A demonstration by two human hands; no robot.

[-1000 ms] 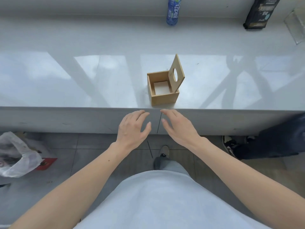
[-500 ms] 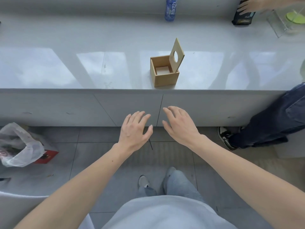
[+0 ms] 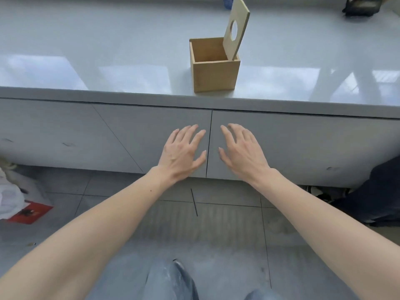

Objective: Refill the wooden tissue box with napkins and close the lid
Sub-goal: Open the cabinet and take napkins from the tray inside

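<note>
A glossy white tabletop (image 3: 108,50) tops grey cabinet doors (image 3: 129,135). On the tiled floor (image 3: 227,224) at left lie a white plastic bag (image 3: 9,191) and red packet (image 3: 30,213).

Both forearms bare to the frame edge; no sleeves, watch, rings or bands visible. Left grip (image 3: 183,151): nails short and unpainted; one small dark mole on the left forearm below the wrist. Right grip (image 3: 241,151): nails short, unpainted. Legs in blue-grey denim jeans (image 3: 173,282), faded pale over the knees. Shoes and upper garment not in view.
</note>
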